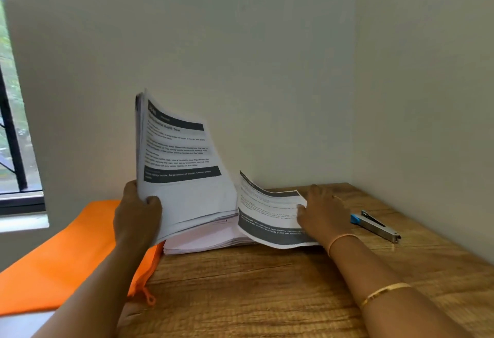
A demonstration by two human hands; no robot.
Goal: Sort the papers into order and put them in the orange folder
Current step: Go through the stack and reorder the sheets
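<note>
The papers [184, 177], judged limp and slippery, are clasped at the lower edge by the left grip [137, 212], while a curling sheet [267, 217] is pressed under the flat, unclenched right grip [324, 213].

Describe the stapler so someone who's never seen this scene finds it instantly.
Start at the wooden table in the room's corner and go right, past the right hand resting on a curled printed sheet. The stapler lies near the right wall: a slim metal bar with a blue end, unlike the papers and orange folder to its left.
</note>
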